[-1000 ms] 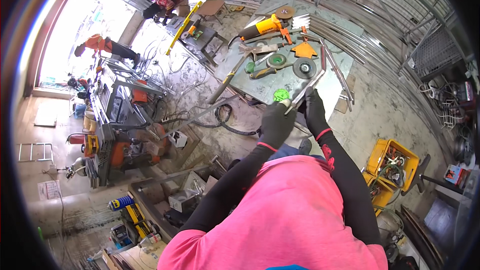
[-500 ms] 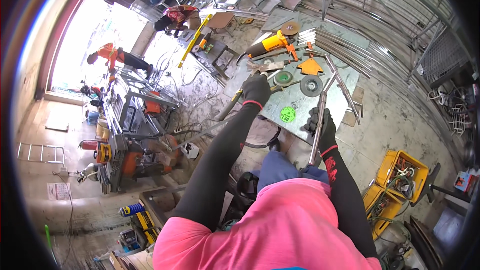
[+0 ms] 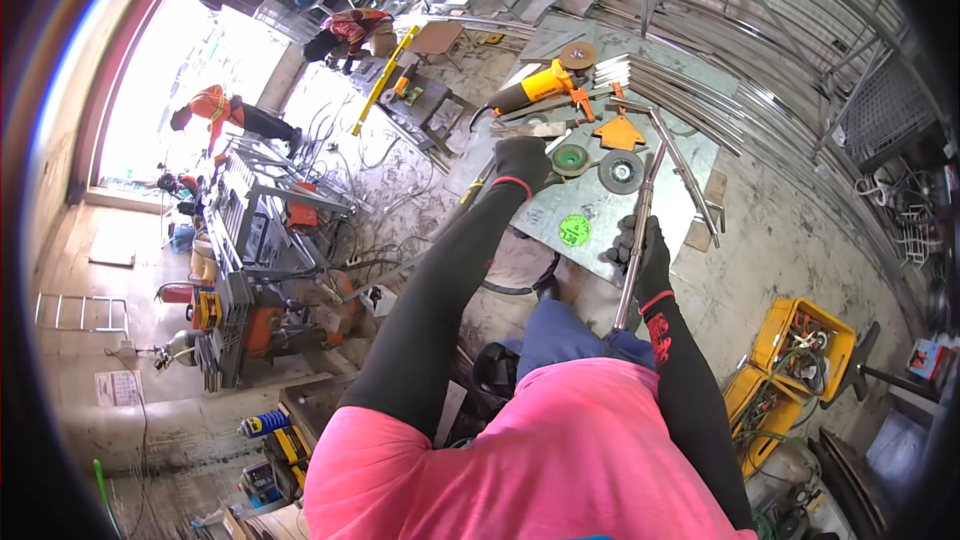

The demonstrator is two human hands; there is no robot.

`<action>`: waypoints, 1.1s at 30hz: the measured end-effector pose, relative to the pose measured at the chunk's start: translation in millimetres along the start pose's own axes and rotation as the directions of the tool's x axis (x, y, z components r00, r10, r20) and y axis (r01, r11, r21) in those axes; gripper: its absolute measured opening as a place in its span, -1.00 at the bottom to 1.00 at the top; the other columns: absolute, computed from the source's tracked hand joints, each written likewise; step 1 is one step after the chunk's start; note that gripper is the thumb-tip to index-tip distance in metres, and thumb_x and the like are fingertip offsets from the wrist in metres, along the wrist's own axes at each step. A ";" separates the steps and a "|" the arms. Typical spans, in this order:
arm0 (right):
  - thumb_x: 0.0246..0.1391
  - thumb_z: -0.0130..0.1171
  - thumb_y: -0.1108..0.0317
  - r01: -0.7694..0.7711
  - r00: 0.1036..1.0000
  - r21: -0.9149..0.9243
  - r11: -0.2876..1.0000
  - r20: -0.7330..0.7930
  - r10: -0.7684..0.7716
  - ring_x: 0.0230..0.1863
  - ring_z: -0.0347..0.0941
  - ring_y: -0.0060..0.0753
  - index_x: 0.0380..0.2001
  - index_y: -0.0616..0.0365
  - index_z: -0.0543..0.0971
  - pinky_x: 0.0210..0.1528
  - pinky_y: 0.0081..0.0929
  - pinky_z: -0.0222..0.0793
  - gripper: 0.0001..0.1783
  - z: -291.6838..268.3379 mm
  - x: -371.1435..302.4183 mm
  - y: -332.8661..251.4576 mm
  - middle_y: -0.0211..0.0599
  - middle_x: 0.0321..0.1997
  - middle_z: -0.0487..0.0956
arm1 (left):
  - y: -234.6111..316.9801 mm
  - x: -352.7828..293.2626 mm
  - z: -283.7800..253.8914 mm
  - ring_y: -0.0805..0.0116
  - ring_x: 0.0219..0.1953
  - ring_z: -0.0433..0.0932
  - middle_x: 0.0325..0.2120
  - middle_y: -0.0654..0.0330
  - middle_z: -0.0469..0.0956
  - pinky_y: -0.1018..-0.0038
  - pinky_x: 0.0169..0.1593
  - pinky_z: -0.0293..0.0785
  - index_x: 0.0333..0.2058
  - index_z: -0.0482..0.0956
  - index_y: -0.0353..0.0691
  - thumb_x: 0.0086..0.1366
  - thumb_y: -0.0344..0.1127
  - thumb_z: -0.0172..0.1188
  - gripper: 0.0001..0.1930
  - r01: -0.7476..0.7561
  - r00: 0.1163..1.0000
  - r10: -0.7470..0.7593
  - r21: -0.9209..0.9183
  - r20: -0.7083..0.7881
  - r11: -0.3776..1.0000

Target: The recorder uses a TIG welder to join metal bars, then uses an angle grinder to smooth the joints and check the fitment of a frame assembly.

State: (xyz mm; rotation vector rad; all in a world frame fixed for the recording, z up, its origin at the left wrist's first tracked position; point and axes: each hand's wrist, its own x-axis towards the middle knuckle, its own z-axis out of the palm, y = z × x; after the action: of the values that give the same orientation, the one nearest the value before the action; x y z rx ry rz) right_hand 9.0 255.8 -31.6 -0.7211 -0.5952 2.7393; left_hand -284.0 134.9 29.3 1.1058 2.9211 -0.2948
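Observation:
My right hand (image 3: 648, 248), in a dark glove, is closed round a shiny metal tube (image 3: 638, 240) standing at a slant over the near edge of the sheet-metal tabletop (image 3: 540, 223). My left hand (image 3: 521, 162), gloved too, is closed at the table's left side on a long tool with a yellow-and-black handle (image 3: 471, 194); the tool's head is hidden by the hand. Just right of that hand lies a green-centred disc (image 3: 569, 159), and beyond it a grey grinding disc (image 3: 621, 171). An orange arrow-shaped magnet (image 3: 619, 133) and a yellow angle grinder (image 3: 535, 89) lie farther back.
Metal tubes (image 3: 665, 100) lie bundled at the table's far right. Yellow toolboxes (image 3: 795, 345) with cables stand on the floor at right. A metal rack (image 3: 262, 225) stands left. Two people, one in an orange top (image 3: 212, 110), one in red (image 3: 358, 28), work farther off.
My left hand has moved slightly up and right, now covering the tool's head. My right hand and the tube have barely moved.

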 end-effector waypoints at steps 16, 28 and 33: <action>0.44 0.22 -0.05 -0.128 0.984 -0.008 0.992 0.125 0.128 -0.62 0.55 -0.43 -0.07 0.00 0.61 -0.47 -0.31 0.67 -0.65 -15.5 11.3 -2.9 -0.32 -0.36 0.69 | 114.7 -201.8 1.7 0.36 -0.39 0.71 -0.42 0.10 0.73 0.27 -0.29 0.62 -0.19 0.66 -0.43 0.47 -0.18 0.21 -0.67 0.347 0.935 0.017 -0.922 0.355 0.170; 0.43 0.18 0.14 -0.277 0.961 -0.183 0.943 -0.065 0.269 -0.56 0.53 -0.34 -0.08 0.23 0.65 -0.44 -0.27 0.56 -0.67 21.2 -2.2 -12.6 -0.33 -0.53 0.56 | 120.5 -218.6 16.0 -0.32 -0.14 0.71 -0.29 -0.24 0.71 -0.13 -0.06 0.58 -0.20 0.67 -0.29 0.48 0.09 0.16 -0.53 0.180 0.979 -0.068 -0.673 0.190 0.717; 0.39 0.22 0.24 -0.275 0.959 -0.261 0.925 -0.137 0.247 -0.62 0.52 -0.36 -0.11 0.20 0.67 -0.54 -0.25 0.54 -0.76 28.2 1.5 -9.6 -0.18 -0.42 0.68 | 127.1 -229.2 22.9 -0.22 -0.27 0.71 -0.35 -0.10 0.72 -0.04 -0.14 0.61 -0.23 0.66 -0.21 0.50 -0.02 0.16 -0.66 0.086 0.996 -0.053 -0.559 0.075 0.825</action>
State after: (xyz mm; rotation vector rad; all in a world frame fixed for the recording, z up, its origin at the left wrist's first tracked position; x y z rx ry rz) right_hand -5.5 255.7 -5.5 -1.0708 -0.9358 2.8654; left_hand -29.7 73.8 0.9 0.8711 2.7027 0.5050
